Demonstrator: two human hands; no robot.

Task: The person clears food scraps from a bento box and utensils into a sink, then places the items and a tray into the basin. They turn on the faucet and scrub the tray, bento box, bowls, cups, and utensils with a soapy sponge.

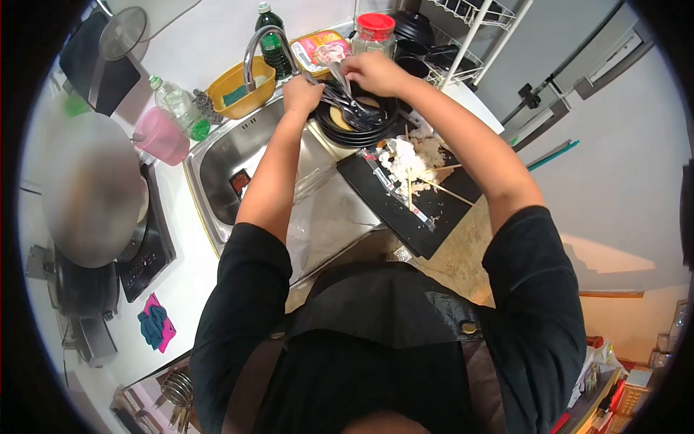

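My left hand (302, 94), beside the faucet, is closed around the handle ends of a bundle of cutlery (336, 100). The bundle reaches over a stack of black plates (354, 136), and its exact pieces are hard to tell apart. With bent fingers, my right hand (372, 72) pinches a shiny, pale, spoon-like utensil (340, 78) above the same stack. Something yellowish (338, 119) lies on the top plate. Just below the plates, a black board (405, 224) bears crumpled white tissues (405, 159), wooden chopsticks (448, 192) and torn wrappers.
The steel sink (217, 155) is left of the plates, under a curved faucet (249, 61). Behind are a yellow basin (242, 101), a green bottle (272, 47) and a red-lidded jar (374, 32). A pink cup (160, 137) and a cooktop (148, 246) stand left. A white rack (470, 43) rises at the back right.
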